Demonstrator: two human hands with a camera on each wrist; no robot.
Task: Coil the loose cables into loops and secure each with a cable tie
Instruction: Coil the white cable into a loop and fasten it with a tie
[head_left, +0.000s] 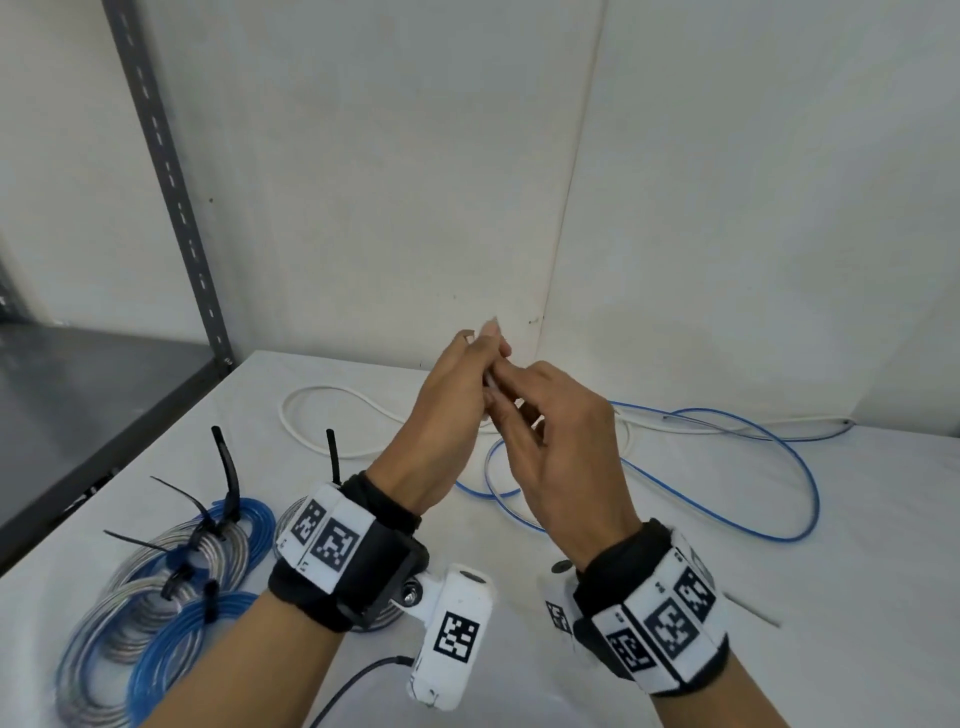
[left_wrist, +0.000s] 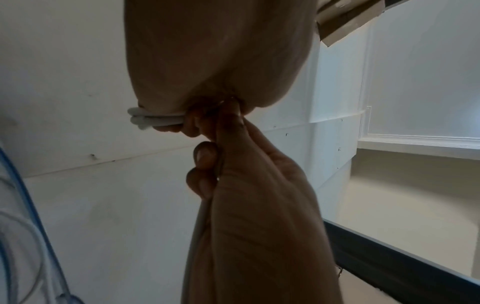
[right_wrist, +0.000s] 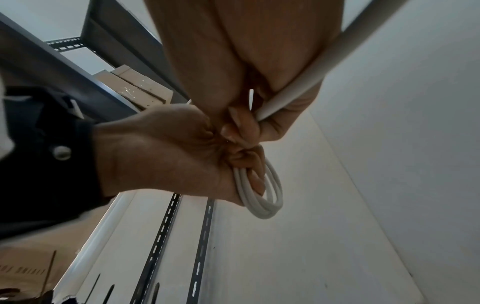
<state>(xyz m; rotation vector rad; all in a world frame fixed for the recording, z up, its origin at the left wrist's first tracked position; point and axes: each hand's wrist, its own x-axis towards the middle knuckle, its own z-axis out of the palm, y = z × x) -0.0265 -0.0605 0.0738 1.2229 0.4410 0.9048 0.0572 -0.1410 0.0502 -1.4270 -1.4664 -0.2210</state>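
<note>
Both hands are raised above the white table (head_left: 675, 649) and meet fingertip to fingertip. My left hand (head_left: 485, 348) grips a small coil of white cable (right_wrist: 270, 199), whose loops stick out past its fingers (left_wrist: 155, 120). Curled round the free strand of that white cable (right_wrist: 311, 82), my right hand (head_left: 506, 387) holds it close to the coil. The rest of the white cable (head_left: 306, 436) lies in a loose loop on the table behind the hands. A loose blue cable (head_left: 800, 478) sprawls at the right.
Several coiled blue and clear cables (head_left: 156, 587), bound with black cable ties (head_left: 228, 467), lie at the front left. A thin white strip (head_left: 750, 607) rests by my right wrist. A dark metal shelf (head_left: 78, 395) and its post (head_left: 171, 182) stand to the left; walls close the back.
</note>
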